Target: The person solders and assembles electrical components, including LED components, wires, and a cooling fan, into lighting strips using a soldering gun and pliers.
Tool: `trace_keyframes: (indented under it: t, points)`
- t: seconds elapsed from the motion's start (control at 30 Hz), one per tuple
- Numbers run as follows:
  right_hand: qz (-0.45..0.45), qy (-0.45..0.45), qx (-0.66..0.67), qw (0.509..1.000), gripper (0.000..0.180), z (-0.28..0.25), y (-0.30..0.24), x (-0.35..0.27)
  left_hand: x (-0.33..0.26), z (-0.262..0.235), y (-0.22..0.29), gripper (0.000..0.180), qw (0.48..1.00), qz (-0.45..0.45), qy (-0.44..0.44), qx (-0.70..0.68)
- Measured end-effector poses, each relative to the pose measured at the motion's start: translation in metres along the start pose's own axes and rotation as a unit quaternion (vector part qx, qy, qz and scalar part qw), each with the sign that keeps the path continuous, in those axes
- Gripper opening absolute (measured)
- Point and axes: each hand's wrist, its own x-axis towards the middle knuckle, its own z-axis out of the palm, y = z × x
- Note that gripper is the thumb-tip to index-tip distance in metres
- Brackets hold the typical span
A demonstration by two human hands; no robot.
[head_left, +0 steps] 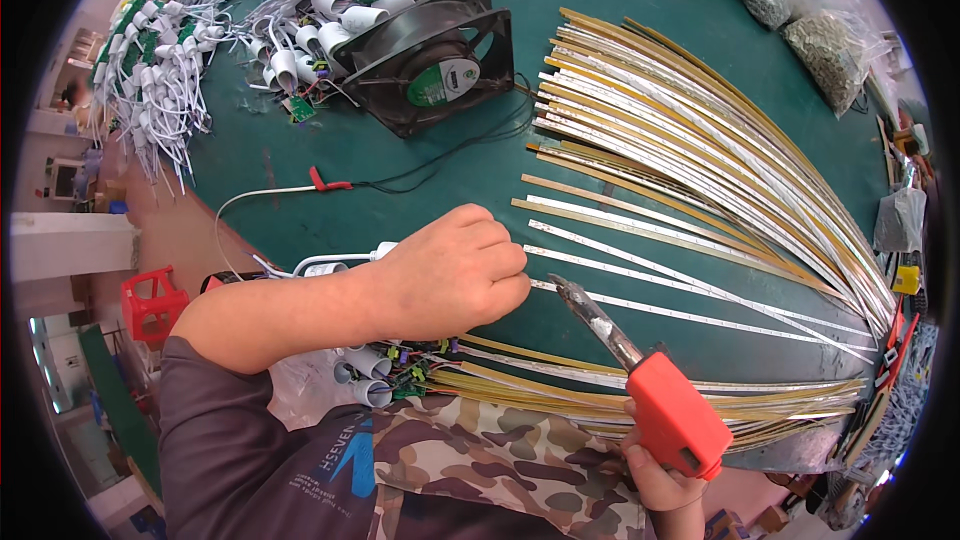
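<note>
Head view: left hand [455, 275] apparently hides strip [690, 315] end beside soldering iron [640, 380].

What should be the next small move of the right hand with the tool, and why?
Probably ease the soldering iron tip left to the strip end beside the left hand. The right hand holds the tip just short of it.

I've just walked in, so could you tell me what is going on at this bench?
A person sits at a green table. The left hand is fisted at the end of a white LED strip. The right hand holds a red-handled soldering iron, its tip close to that strip end by the left fingers. Many more strips fan out to the right. A black fan and piles of small white wired parts lie behind.
</note>
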Motion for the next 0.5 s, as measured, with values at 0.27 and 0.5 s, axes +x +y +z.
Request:
trace_keyframes:
  t: [0.27, 0.5]
  points:
    - [-0.115, -0.094, -0.013, 0.989, 0.057, -0.015, 0.018, -0.001, 0.0, 0.001, 0.001, 0.018, 1.0, 0.006, 0.004, 0.007]
    - [-0.086, -0.074, 0.019, 0.993, 0.055, -0.014, 0.021, -0.004, 0.002, 0.001, 0.0, 0.019, 1.0, 0.009, 0.004, 0.01]
